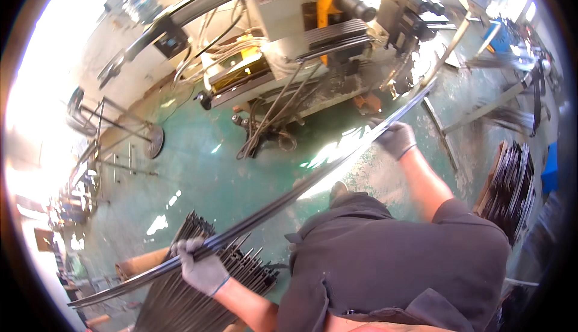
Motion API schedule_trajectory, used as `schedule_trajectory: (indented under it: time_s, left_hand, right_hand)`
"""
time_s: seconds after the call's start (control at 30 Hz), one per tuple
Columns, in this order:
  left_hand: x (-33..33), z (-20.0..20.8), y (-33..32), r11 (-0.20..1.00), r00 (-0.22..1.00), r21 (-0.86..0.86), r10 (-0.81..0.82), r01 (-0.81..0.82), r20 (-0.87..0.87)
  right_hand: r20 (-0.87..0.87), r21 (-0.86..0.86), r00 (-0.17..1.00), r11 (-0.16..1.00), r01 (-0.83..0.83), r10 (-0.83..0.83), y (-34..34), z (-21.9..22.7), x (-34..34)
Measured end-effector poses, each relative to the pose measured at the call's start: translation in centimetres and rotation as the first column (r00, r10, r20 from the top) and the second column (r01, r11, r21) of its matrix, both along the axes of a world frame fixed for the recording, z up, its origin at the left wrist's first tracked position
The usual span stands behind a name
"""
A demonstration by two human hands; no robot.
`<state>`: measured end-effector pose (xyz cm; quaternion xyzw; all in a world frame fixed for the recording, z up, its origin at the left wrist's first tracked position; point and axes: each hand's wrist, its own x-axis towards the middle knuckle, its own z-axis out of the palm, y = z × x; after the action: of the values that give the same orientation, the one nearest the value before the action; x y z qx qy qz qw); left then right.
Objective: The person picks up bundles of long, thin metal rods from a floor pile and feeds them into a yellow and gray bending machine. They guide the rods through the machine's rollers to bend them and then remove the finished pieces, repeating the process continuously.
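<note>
A bundle of long, thin dark metal rods [280, 203] runs slantwise in front of my body, from the lower left up to the right. Gloved in grey, my left hand [203, 270] is closed around its lower left part. My right hand [395, 138], also in a grey glove, grips the bundle toward its upper right end. Glare whitens the rods near the right hand, so how many there are is unclear. Below my left hand lies a large stack of similar dark rods [191, 290], their ends pointing toward me.
Ahead stands a machine [283, 31] with yellow parts and hanging cables. A round-based stand [155, 141] is at left, and a metal frame rack [489, 104] at right. More rods [507, 193] are piled at far right. A brown tube [141, 264] lies beside the left stack.
</note>
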<state>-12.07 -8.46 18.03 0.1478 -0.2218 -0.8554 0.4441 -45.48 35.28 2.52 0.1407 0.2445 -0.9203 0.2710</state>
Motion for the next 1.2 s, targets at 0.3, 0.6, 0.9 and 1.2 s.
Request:
schedule_trajectory:
  time_s: [0.3, 0.6, 0.9, 1.2]
  left_hand:
    - [-14.0, 4.4, -2.1, 0.929, 0.986, -0.341, -0.108, 0.146, 0.128]
    - [-23.7, 0.0, -8.2, 0.901, 0.948, -0.39, -0.064, 0.189, 0.311]
    - [-39.1, -6.0, -2.7, 0.891, 0.847, 0.089, -0.451, 0.445, 0.283]
    - [-44.4, -7.6, -5.0, 0.858, 0.839, 0.195, -0.508, 0.475, 0.194]
  right_hand:
    - [-0.01, 0.184, 0.932, 0.915, 0.358, -0.363, -0.2, 1.7, -8.7]
    - [-0.147, 0.065, 0.712, 0.712, 0.699, -0.686, 2.0, 7.3, -18.2]
    - [-0.187, 0.433, 0.809, 0.692, 0.577, -0.558, -3.7, 11.2, -26.1]
    - [-0.156, 0.517, 0.794, 0.636, 0.572, -0.587, 0.1, 10.3, -34.8]
